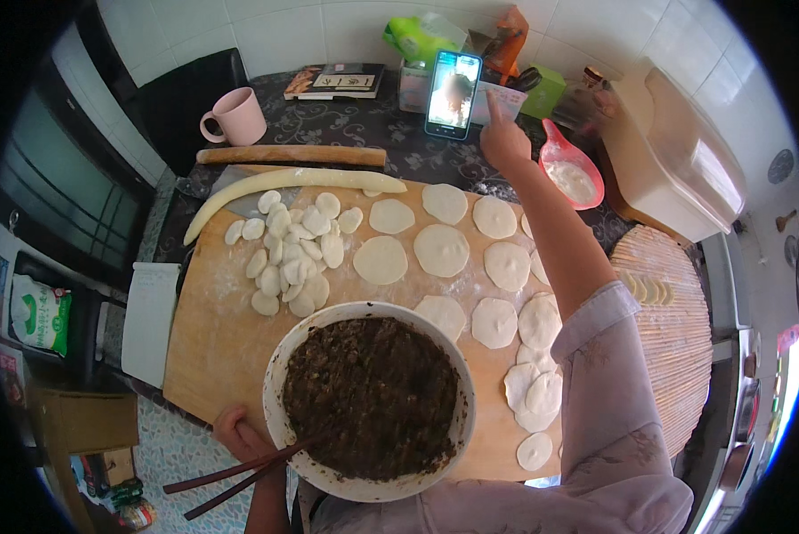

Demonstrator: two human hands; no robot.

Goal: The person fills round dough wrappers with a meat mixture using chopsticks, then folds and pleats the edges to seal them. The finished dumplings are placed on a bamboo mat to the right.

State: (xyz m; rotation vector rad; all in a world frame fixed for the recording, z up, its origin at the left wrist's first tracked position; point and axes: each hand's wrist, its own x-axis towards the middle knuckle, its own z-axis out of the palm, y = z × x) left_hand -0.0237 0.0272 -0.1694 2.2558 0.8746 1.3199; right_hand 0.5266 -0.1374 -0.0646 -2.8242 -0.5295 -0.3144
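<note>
My right hand [505, 137] reaches across the board, index finger extended beside a propped smartphone [454, 97] with a lit screen; whether it touches the phone is unclear. My left hand [240, 432] is at the near left edge of the wooden board [205, 347], fingers curled, beside a white bowl [469, 400] of dark filling [372, 394]. Two wooden chopsticks [239, 470] lean out over the bowl's rim. Flattened dough wrappers [441, 250] lie on the board's middle and right. Small dough pieces [296, 260] are heaped at its left, below a long dough roll [299, 177].
Behind the board are a rolling pin [292, 156], a pink mug [239, 117], a book [336, 81] and a red scoop of flour [573, 180]. At right stand a large cream container [673, 153] and a round slatted mat [673, 360] holding several dumplings [649, 290].
</note>
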